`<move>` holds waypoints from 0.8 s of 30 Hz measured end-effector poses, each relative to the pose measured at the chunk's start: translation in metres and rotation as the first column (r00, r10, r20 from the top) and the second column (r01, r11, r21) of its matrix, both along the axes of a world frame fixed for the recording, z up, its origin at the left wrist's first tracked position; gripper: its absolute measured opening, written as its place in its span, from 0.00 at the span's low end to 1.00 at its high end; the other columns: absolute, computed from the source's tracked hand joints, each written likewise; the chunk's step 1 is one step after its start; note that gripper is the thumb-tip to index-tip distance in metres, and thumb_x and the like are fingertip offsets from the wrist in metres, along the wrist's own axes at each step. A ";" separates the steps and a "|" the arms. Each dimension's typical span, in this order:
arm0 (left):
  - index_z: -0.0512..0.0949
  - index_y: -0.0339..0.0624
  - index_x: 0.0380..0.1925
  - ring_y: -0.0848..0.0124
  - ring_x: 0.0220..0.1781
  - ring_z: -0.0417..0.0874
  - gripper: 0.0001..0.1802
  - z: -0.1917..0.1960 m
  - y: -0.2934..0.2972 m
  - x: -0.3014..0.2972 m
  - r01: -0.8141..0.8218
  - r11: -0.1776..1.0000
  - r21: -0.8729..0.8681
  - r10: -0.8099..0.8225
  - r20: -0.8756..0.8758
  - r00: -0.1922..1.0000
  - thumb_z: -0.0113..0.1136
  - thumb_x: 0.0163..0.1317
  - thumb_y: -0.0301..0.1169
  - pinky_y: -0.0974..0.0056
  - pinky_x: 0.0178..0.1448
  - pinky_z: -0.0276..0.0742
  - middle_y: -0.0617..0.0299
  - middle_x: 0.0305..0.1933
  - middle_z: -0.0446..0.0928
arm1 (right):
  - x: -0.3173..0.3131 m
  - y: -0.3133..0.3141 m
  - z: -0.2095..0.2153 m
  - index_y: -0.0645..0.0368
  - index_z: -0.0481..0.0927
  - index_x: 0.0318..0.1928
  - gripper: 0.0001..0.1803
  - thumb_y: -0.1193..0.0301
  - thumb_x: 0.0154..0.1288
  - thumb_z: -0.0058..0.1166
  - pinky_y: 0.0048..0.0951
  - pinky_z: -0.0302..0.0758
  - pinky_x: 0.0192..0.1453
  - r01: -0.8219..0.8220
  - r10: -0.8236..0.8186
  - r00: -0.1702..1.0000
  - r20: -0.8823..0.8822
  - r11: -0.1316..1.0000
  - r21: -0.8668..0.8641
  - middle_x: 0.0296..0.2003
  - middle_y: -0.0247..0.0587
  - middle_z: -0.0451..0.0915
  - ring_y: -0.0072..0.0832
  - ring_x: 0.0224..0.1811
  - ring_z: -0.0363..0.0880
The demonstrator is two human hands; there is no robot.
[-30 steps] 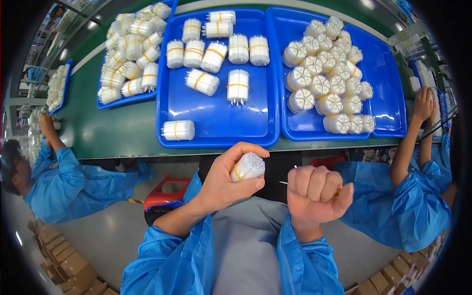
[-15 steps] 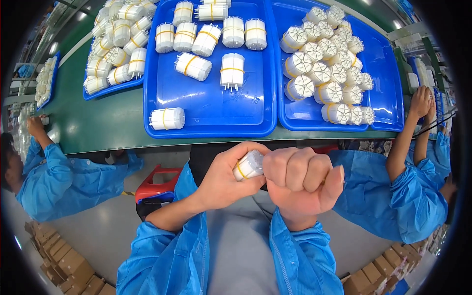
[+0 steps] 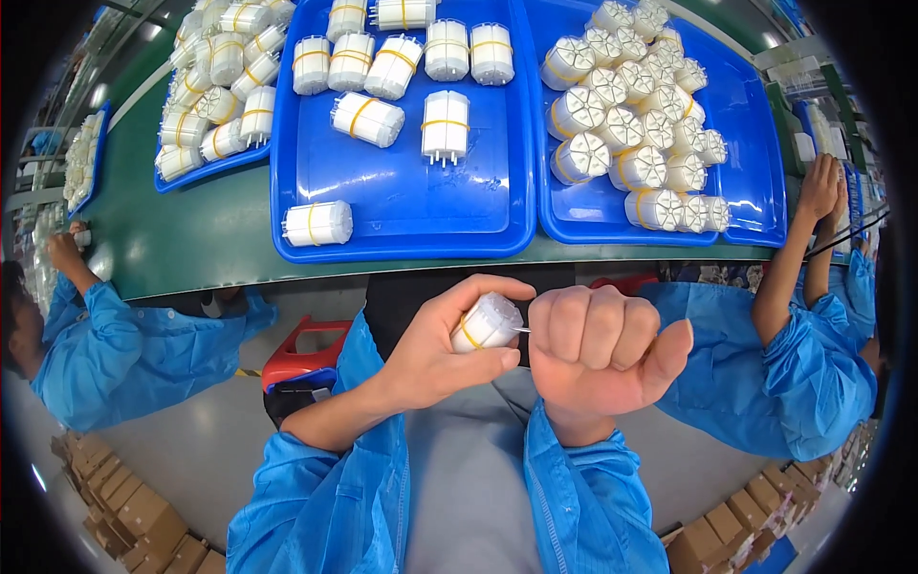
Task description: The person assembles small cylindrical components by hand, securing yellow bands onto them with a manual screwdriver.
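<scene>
My left hand (image 3: 435,344) is closed around a white cylindrical bundle (image 3: 486,323) of plastic parts, with a yellow rubber band round it and a clear-looking end facing right. Close beside that end, my right hand (image 3: 604,349) is curled into a fist with its thumb sticking out to the right. A thin pale shaft (image 3: 523,330) spans the small gap from the bundle's end to the fist; whatever lies inside the fist is hidden. Ahead, a blue tray (image 3: 402,215) carries several similar banded bundles, one of them, a lone bundle (image 3: 317,224), near its front left corner.
At right, another blue tray (image 3: 755,206) holds many bundles standing or leaning together. A heaped tray (image 3: 212,170) is at left. All rest on a green table (image 3: 182,263). Co-workers in blue sit at left (image 3: 143,354) and right (image 3: 765,364). A red stool (image 3: 304,352) stands below.
My right fist has shifted a little to the right, away from the bundle, and a thin shaft now shows between them. My left hand keeps its hold on the bundle.
</scene>
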State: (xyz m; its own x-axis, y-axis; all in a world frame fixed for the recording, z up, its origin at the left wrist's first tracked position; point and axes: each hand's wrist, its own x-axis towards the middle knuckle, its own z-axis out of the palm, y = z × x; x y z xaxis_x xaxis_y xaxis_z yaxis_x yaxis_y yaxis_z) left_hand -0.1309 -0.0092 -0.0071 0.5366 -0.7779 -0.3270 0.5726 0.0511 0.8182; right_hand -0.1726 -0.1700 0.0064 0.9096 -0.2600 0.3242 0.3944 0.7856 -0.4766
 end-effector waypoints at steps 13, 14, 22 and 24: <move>0.66 0.43 0.54 0.76 0.20 0.74 0.20 -0.012 0.006 0.005 -0.064 0.949 -0.308 -0.077 -0.426 0.901 0.58 0.65 0.35 0.74 0.21 0.63 0.50 0.38 0.78 | -0.004 -0.019 -0.001 0.49 0.56 0.18 0.32 0.43 0.77 0.30 0.31 0.52 0.30 0.090 -0.090 0.996 -0.001 0.992 0.093 0.15 0.28 0.57 0.26 0.20 0.53; 0.66 0.43 0.52 0.76 0.20 0.74 0.19 -0.013 0.006 0.007 -0.069 0.936 -0.346 -0.092 -0.426 0.900 0.57 0.66 0.36 0.74 0.21 0.63 0.48 0.37 0.79 | -0.005 -0.020 -0.003 0.49 0.56 0.18 0.32 0.43 0.77 0.30 0.31 0.52 0.30 0.090 -0.090 0.996 0.004 0.991 0.096 0.15 0.28 0.57 0.26 0.20 0.53; 0.66 0.37 0.58 0.75 0.23 0.75 0.25 0.006 0.003 0.017 -0.058 0.962 -0.268 -0.041 -0.348 0.937 0.58 0.66 0.36 0.74 0.22 0.65 0.53 0.39 0.75 | -0.015 -0.028 -0.014 0.50 0.56 0.18 0.31 0.47 0.78 0.29 0.31 0.51 0.28 0.151 -0.145 0.986 -0.077 0.986 0.073 0.14 0.29 0.57 0.26 0.19 0.52; 0.65 0.39 0.61 0.76 0.25 0.76 0.27 0.016 0.007 0.030 -0.062 0.980 -0.189 0.025 -0.192 0.981 0.60 0.65 0.37 0.75 0.22 0.64 0.54 0.40 0.75 | -0.019 -0.028 -0.018 0.51 0.56 0.17 0.30 0.50 0.78 0.30 0.31 0.50 0.26 0.183 -0.173 0.976 -0.129 0.980 0.073 0.13 0.29 0.56 0.26 0.18 0.50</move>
State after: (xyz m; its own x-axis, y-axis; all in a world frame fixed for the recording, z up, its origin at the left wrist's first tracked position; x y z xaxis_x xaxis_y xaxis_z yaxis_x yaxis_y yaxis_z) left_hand -0.1014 -0.0025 0.0089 0.5145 -0.8135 -0.2713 0.7088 0.2254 0.6684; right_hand -0.1913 -0.1978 -0.0121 0.8774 -0.4428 0.1845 0.4748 0.7470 -0.4653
